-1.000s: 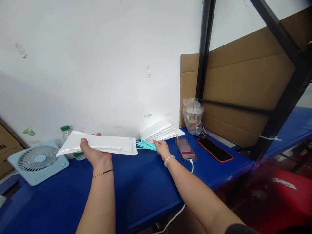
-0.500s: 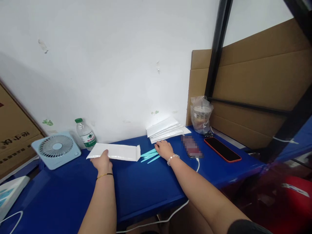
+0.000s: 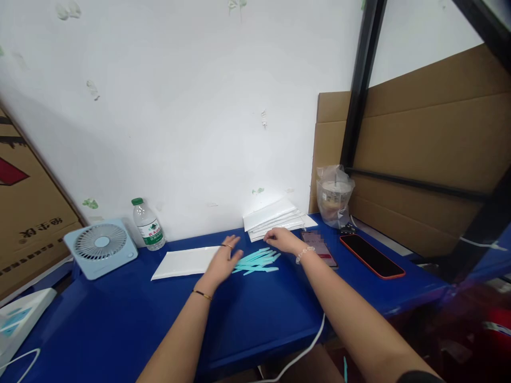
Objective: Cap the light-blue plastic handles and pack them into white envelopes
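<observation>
A pile of thin turquoise plastic sticks [image 3: 258, 261], several of them crossing one another, lies on the blue table between my hands. My left hand [image 3: 222, 261] is open, fingers apart, over the right end of a flat white envelope [image 3: 181, 263] and close to the pile's left side. Above the pile's far right side is my right hand [image 3: 282, 240], its fingers bent together; anything in them is hidden. Just behind that hand rests a fanned stack of white padded envelopes [image 3: 273, 215] by the wall.
A blue fan [image 3: 101, 247] and a green-capped water bottle [image 3: 148, 226] stand at the left. On the right are a phone [image 3: 319, 249] with a white cable [image 3: 307, 348], an orange-edged phone [image 3: 371, 256] and a bagged drink cup [image 3: 335, 199]. A black metal frame [image 3: 361, 85] rises behind them.
My left hand has let go of the white envelope, which now lies flat, and moved right toward the sticks. My right hand has lifted off the sticks, which show more fully.
</observation>
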A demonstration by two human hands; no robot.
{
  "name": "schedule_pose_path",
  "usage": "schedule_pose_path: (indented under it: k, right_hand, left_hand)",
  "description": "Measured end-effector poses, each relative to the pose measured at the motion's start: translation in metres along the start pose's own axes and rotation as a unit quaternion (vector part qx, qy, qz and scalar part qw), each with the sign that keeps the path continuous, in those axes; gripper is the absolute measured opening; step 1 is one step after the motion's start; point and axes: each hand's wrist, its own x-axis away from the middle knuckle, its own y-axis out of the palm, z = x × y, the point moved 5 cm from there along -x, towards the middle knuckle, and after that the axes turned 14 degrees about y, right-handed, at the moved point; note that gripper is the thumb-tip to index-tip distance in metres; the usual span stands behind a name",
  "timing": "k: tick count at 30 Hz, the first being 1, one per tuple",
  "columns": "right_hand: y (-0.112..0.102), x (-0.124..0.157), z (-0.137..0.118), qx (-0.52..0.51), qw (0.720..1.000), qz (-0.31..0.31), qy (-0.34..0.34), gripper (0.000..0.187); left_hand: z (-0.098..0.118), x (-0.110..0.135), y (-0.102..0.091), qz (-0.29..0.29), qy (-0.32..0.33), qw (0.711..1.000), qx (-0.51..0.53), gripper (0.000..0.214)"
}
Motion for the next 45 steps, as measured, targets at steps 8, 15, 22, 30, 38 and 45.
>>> schedule_pose_path:
  k: [8, 15, 22, 30, 38, 45]
  right_hand:
    - [0.014, 0.005, 0.024, -0.019, 0.999, -0.011, -0.043, 0.019]
    - [0.024, -0.002, 0.029, -0.032, 0.999, 0.006, -0.038, 0.008]
    - [0.026, 0.002, 0.022, -0.033, 0.998, -0.025, -0.056, 0.002]
    - [0.017, -0.001, 0.036, -0.016, 0.998, -0.041, -0.038, 0.004]
    - [0.008, 0.014, 0.023, -0.054, 0.99, -0.077, -0.106, 0.02]
    - [0.021, 0.015, 0.015, -0.044, 0.988, -0.115, -0.095, 0.012]
  left_hand:
    - [-0.007, 0.065, 0.077, -0.382, 0.085, 0.866, -0.311, 0.074]
    - [0.001, 0.044, 0.082, -0.416, 0.109, 0.786, -0.443, 0.065]
    - [-0.039, -0.014, 0.05, -0.336, 0.074, 0.825, -0.449, 0.016]
    - [-0.047, -0.011, 0.047, -0.311, 0.054, 0.867, -0.387, 0.013]
    - [-0.034, -0.008, 0.048, -0.323, 0.078, 0.862, -0.381, 0.027]
    - [-0.039, 0.0, 0.056, -0.377, 0.025, 0.845, -0.378, 0.021]
